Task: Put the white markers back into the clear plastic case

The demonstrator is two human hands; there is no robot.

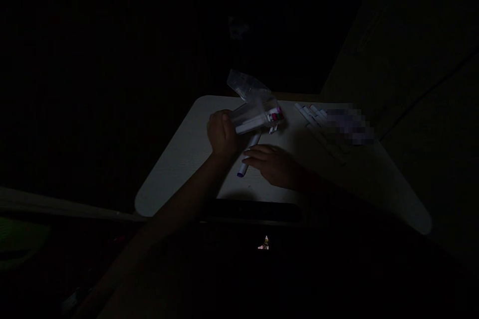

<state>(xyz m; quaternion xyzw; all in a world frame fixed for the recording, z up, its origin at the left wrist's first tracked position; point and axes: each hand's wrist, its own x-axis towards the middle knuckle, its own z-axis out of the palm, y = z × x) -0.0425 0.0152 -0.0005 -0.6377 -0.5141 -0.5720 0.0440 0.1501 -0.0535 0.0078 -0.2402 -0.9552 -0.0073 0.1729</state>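
Observation:
The scene is very dark. My left hand is closed round the end of a clear plastic marker case, held tilted above a pale table. The case's lid stands open, and coloured marker caps show at its right end. My right hand rests low on the table with fingers stretched flat, its fingertips touching a white marker with a blue cap that lies just below the case.
Several white markers lie in a row on the table at the right, beside a blurred patch. The table has rounded corners, and a dark object lies along its near edge. Everything around it is black.

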